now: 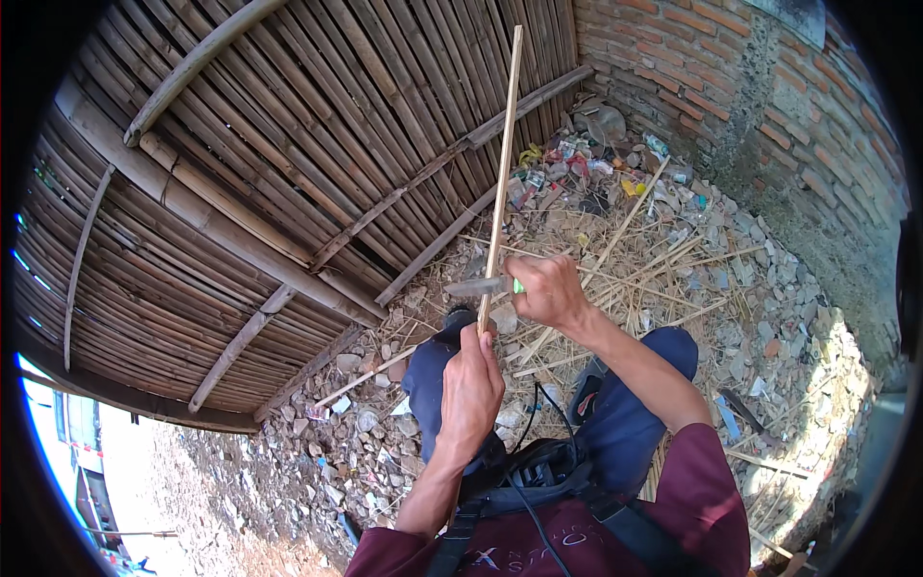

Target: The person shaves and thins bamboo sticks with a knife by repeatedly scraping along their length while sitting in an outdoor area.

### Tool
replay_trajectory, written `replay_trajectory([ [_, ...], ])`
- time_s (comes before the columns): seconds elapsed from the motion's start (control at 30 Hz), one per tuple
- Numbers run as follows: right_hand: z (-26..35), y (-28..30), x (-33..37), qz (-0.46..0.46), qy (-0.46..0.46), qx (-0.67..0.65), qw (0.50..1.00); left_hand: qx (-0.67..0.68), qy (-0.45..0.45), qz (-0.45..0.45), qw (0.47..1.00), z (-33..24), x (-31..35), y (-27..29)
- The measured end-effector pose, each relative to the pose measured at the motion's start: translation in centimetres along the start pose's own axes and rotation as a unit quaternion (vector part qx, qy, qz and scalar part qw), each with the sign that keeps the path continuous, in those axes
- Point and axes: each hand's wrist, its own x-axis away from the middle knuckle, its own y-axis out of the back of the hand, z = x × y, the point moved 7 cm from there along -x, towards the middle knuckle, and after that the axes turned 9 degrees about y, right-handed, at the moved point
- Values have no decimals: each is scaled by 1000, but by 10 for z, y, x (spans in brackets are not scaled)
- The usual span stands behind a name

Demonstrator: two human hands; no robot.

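A long, pale bamboo strip (503,173) rises upright and slightly tilted in front of me. Its lower end is pinched by my left hand (469,383), closed with the thumb along the strip. Just above that grip, my right hand (548,290) is wrapped round the green handle of a knife (478,287); only a bit of the handle shows. The blade points left and crosses the strip, seemingly touching it. My bent knees in dark blue trousers (639,385) frame both hands.
A bamboo slat wall (317,125) leans over the left side, and a brick wall (721,87) closes off the right. Stones, loose bamboo strips (630,216) and shavings cover the ground. Plastic litter (586,159) is heaped in the far corner. A black cable (534,409) hangs at my waist.
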Motion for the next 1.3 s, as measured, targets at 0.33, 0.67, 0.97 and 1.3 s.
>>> replay_trajectory([
  [0.33,4,-21,1,42,11,-10,999,-36,29,-12,999,16,-2,5],
  [0.67,6,-35,1,54,12,-21,998,-36,-20,-26,999,27,-1,5],
  [0.97,-50,-17,-13,16,-73,39,996,-41,-34,6,999,29,15,1],
  [1.3,-8,-34,-2,76,-7,-30,997,-65,-25,-2,998,39,8,2],
])
